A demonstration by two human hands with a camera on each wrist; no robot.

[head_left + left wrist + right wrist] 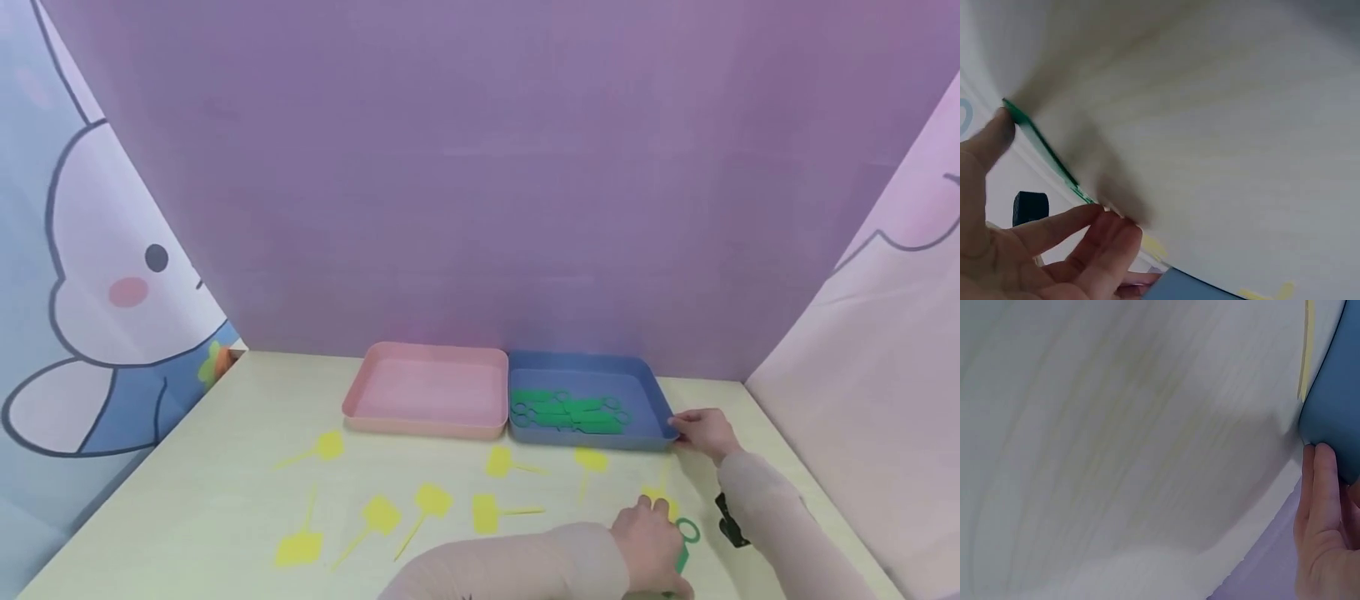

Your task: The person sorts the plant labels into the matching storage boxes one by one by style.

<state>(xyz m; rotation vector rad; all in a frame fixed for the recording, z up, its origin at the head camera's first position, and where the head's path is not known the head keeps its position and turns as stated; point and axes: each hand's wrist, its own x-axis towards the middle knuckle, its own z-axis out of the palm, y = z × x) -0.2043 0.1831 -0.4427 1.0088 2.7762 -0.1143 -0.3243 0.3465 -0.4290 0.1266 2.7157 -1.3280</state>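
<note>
My left hand [649, 543] is low at the front right of the table. It pinches a flat green piece with a ring at one end [682, 560], thumb at one end and fingertips toward the other; in the left wrist view the green piece [1042, 144] appears edge-on, close over the tabletop. Further back, my right hand [707, 433] grips the front right corner of a blue tray [581, 361], fingers against its wall in the right wrist view. Several similar green pieces [570, 410] lie overlapping inside that tray.
A pink tray [431, 429] stands against the blue tray's left side. Several yellow paddle-shaped pieces [432, 500] are scattered in front of the trays, one partly behind my left hand. A small black object [733, 527] sits by my right forearm. A purple backdrop [480, 183] rises behind.
</note>
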